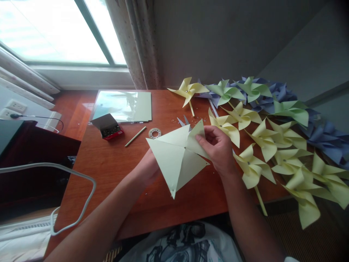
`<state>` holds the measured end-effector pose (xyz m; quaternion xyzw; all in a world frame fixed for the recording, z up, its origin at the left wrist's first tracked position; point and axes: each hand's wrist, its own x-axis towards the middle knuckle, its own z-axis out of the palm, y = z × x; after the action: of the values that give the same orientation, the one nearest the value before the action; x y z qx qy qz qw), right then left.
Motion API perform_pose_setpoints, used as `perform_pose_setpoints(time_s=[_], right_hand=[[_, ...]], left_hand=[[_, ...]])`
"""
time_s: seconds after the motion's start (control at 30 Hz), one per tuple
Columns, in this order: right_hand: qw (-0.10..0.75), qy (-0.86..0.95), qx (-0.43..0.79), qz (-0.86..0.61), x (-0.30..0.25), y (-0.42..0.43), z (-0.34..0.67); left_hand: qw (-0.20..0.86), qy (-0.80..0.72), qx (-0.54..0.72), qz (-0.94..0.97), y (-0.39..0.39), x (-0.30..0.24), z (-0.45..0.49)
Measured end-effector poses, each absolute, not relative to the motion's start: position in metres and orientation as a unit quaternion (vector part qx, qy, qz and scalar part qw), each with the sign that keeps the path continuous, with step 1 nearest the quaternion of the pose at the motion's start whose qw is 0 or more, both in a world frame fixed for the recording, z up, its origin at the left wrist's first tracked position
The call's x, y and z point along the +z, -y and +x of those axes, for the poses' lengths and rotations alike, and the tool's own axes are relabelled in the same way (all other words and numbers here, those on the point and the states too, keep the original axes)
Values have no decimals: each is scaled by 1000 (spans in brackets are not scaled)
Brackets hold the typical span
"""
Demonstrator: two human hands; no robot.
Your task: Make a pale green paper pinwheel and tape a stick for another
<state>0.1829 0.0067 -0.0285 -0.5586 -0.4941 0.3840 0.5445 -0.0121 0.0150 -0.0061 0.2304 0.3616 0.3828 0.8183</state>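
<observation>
A pale green paper square [167, 160], cut in from its corners, is held up over the table. Small holes show at its centre and at some corner tips. My left hand [149, 165] supports it from beneath at the left, its fingers mostly hidden by the paper. With thumb and fingers, my right hand [216, 145] pinches the upper right flap and bends it up. Behind the paper, the scissors [181, 121] lie with their blades spread, partly covered. Close by are a roll of tape [155, 133] and a thin rolled paper stick [135, 136].
Several finished pinwheels in yellow [263, 140], green [225, 91] and blue [327, 140] crowd the right side. An open small red box [113, 135] and sheets in a clear sleeve [122, 105] sit at the left. A white cable [92, 182] loops over the table's left edge.
</observation>
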Motion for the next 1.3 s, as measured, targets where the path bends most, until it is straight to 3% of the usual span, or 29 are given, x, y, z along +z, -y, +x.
perform_pose_setpoints(time_s=[0.4, 0.73, 1.3], right_hand=[[551, 508, 315, -582, -29, -9, 188], [557, 515, 283, -587, -29, -9, 191], [536, 565, 205, -593, -29, -6, 188]], left_hand=[[890, -281, 322, 157, -18, -12, -21], [898, -224, 317, 209, -14, -6, -23], [861, -346, 309, 211, -17, -9, -20]])
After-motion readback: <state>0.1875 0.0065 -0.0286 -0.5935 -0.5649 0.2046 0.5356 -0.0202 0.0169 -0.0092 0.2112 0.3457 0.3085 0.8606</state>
